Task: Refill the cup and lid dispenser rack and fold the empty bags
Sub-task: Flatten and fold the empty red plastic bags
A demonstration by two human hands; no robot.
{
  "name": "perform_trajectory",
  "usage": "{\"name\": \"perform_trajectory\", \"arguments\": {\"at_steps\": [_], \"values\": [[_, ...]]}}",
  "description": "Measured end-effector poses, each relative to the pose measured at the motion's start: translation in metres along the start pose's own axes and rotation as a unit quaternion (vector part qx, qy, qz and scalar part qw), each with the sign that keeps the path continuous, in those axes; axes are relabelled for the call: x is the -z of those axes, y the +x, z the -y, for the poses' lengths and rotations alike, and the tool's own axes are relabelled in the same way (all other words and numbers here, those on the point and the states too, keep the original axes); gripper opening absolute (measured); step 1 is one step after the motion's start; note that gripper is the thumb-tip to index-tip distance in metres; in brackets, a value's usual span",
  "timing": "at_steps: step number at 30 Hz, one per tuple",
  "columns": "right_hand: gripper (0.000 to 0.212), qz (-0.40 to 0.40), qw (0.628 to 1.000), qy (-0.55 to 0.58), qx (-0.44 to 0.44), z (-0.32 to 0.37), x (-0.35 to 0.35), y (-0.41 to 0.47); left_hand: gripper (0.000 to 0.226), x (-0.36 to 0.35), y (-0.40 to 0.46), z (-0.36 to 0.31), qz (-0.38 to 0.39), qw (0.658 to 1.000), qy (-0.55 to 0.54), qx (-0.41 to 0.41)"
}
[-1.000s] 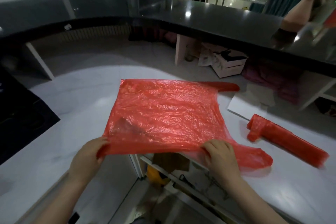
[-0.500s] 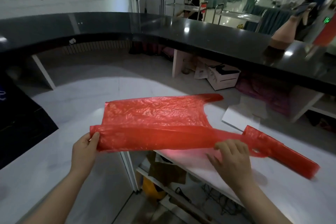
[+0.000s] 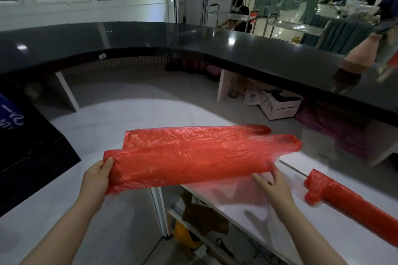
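Red thin-film plastic bag (image 3: 193, 157), half folded lengthwise, is held above the white countertop (image 3: 103, 118) edge. Left hand (image 3: 97, 180) pinches its 9 o'clock end closed. Right hand (image 3: 273, 183) supports the 3 o'clock end on spread fingers; a firm grip cannot be confirmed. Risk: slippery film may slide off the right hand, and the fold would open. A second, rolled red bag (image 3: 344, 202) lies at 4 o'clock.

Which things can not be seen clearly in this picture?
- Left hand fingers: behind the red bag, head view.
- Folded red bag: far end cut by the right edge.
- Shelf contents under the white counter: too dark.
- Cup and lid rack: not in frame.
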State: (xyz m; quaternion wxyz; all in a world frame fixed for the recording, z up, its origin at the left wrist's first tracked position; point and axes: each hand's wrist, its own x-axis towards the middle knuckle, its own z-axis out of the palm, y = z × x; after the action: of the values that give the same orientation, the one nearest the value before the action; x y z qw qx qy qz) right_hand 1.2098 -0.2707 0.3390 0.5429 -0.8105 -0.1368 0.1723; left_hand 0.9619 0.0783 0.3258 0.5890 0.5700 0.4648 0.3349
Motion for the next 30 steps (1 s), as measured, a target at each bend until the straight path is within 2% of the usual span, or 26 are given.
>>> {"name": "perform_trajectory", "arguments": {"at_steps": [3,5,8,11,13,15,16,17,19,21,25,30], "values": [[0.044,0.031,1.0,0.0,-0.002,0.012,-0.008,0.018,0.026,0.009,0.014,-0.005,0.011,1.0,0.001,0.007],[0.025,0.013,0.999,-0.032,0.025,0.013,-0.013,0.026,0.032,0.017,0.023,-0.009,0.035,0.999,-0.009,0.018],[0.023,-0.047,0.995,-0.067,0.06,0.014,-0.018,0.035,0.047,0.027,0.035,-0.011,0.095,0.995,0.019,0.016],[0.02,-0.065,0.992,-0.089,0.054,0.011,-0.022,0.046,0.057,0.037,0.037,-0.002,0.164,0.982,0.078,0.045],[0.021,-0.067,0.989,-0.116,0.056,0.006,-0.025,0.052,0.048,0.042,0.033,0.002,0.225,0.966,0.124,0.011],[0.025,-0.081,0.986,-0.139,0.049,0.003,-0.028,0.056,0.018,0.043,0.025,-0.005,0.286,0.946,0.15,-0.017],[0.028,-0.09,0.984,-0.15,0.043,0.001,-0.028,0.057,0.012,0.042,0.025,-0.007,0.313,0.934,0.171,-0.022],[0.03,-0.095,0.982,-0.157,0.038,0.001,-0.029,0.059,0.019,0.039,0.024,-0.008,0.327,0.924,0.197,-0.028],[0.033,-0.086,0.985,-0.15,0.031,0.002,-0.029,0.062,0.015,0.032,0.026,-0.007,0.308,0.914,0.257,-0.055],[0.031,-0.061,0.991,-0.119,0.025,0.006,-0.029,0.062,0.004,0.025,0.03,-0.01,0.247,0.921,0.292,-0.081],[0.017,-0.07,0.995,-0.055,0.043,0.011,-0.023,0.059,0.011,0.015,0.043,-0.014,0.165,0.958,0.217,-0.085],[0.015,-0.077,0.995,0.003,0.067,0.028,-0.021,0.059,0.02,0.004,0.056,-0.02,0.162,0.976,0.104,-0.104]]}}
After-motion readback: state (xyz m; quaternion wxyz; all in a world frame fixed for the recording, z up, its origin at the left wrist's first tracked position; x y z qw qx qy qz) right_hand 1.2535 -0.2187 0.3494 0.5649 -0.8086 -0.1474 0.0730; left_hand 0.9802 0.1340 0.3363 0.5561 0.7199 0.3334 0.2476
